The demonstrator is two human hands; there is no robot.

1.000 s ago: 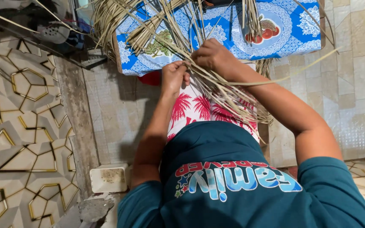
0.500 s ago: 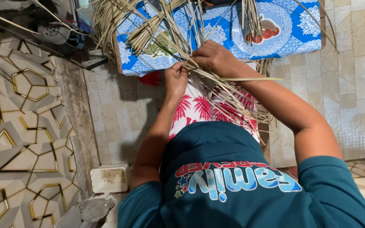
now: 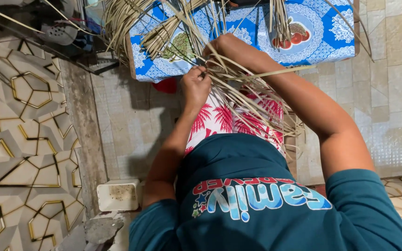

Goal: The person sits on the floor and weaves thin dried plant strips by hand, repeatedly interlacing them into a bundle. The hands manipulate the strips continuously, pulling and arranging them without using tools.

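Head view, the only one: a bundle of pale dry strips [image 3: 238, 93] is seen crossing from the blue patterned surface [image 3: 322, 42] down over the lap, where red-and-white leaf-print cloth [image 3: 215, 121] shows beneath it. The left hand [image 3: 195, 88] is placed at the near-left edge of the bundle, fingers closed together and pinched on a few strips at their crossing point; the thumb side is turned toward the surface. The right hand [image 3: 222, 46] is set just beyond and to the right of it, curled into a fist around strips at the surface's near edge, fingers clamped, tips hidden under the strands. The two hands are nearly touching, with the pinch point lying between them. The long axis of the loose strips is run diagonally, from upper left on the surface to lower right past the right forearm, where the free ends are fanned out over the knee. One single strip [image 3: 275, 73] is stuck out sideways to the right, almost level. The worked crossing is closer to the left hand; the free tails are closer to the right arm. More strips are piled on the far left of the surface, hanging over its edge. A white box [image 3: 117, 195] is seen on the tiled floor [image 3: 126, 125] beside the left elbow, well apart from the work.
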